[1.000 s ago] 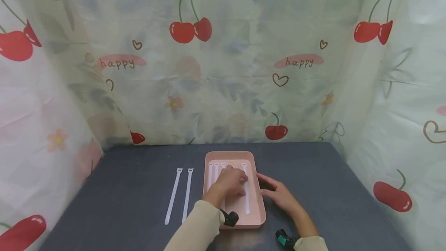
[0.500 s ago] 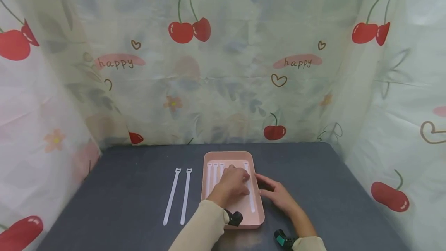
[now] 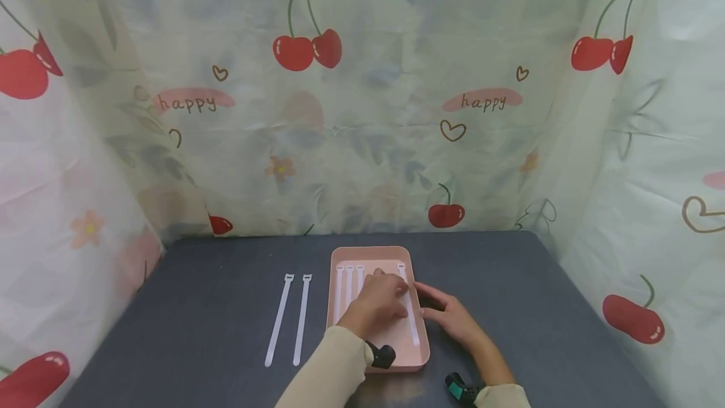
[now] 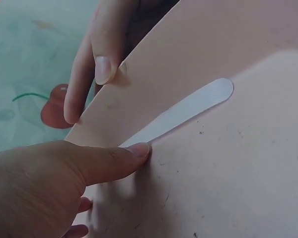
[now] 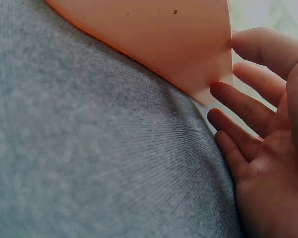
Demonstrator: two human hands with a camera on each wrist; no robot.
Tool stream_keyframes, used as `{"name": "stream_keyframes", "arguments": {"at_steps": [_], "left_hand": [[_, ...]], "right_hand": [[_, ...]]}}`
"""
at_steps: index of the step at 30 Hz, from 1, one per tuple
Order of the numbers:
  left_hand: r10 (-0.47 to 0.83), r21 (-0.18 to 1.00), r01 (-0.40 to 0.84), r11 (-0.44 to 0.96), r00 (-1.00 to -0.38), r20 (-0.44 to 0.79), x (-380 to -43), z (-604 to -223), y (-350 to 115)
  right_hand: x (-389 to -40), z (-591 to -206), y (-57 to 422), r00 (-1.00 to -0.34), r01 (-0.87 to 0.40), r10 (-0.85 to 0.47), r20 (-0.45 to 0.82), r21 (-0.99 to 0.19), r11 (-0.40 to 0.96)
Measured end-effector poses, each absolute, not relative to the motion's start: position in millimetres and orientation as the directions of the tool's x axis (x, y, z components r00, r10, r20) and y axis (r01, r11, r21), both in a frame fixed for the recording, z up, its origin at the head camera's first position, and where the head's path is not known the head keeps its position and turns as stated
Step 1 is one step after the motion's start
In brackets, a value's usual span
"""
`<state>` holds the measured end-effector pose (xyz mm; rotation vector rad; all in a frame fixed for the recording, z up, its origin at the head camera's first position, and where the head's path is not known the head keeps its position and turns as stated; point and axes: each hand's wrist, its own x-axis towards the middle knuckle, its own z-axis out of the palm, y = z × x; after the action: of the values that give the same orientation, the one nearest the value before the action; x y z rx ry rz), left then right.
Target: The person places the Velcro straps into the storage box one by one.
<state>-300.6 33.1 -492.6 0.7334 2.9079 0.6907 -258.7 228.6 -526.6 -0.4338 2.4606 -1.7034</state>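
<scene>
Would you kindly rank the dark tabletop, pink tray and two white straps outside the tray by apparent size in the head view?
1. Dark tabletop
2. Pink tray
3. Left strap and right strap: too alike to rank

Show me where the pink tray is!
In the head view, the tray sits on the dark table, right of two white straps, with the right hand at its right edge.
</scene>
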Motion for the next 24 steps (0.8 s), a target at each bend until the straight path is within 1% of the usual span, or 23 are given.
{"name": "stream_keyframes", "arguments": {"at_steps": [5, 9, 13, 19, 24], "left_hand": [[0.467, 0.454, 0.431, 0.779, -0.884, 0.039, -298.1, -488.2, 29.7], [0.457, 0.484, 0.407, 0.775, -0.889, 0.016, -299.5, -484.8, 27.1], [0.459, 0.481, 0.407, 0.776, -0.889, 0.012, -303.5, -481.1, 21.8], [0.507, 0.465, 0.480, 0.744, -0.859, 0.075, -306.9, -472.4, 8.1], [0.507, 0.532, 0.489, 0.691, -0.853, 0.126, -307.0, -460.5, -6.1]], "right_hand": [[-258.9, -528.5, 229.4, -0.945, -0.197, -0.315, 0.088, -0.922, 0.333], [-258.3, -527.2, 230.3, -0.948, -0.188, -0.305, 0.086, -0.928, 0.323], [-257.5, -526.7, 229.2, -0.953, -0.181, -0.292, 0.086, -0.931, 0.318], [-258.9, -530.3, 229.1, -0.954, -0.186, -0.285, 0.096, -0.933, 0.309], [-258.4, -529.1, 227.7, -0.958, -0.171, -0.276, 0.081, -0.931, 0.322]]}}
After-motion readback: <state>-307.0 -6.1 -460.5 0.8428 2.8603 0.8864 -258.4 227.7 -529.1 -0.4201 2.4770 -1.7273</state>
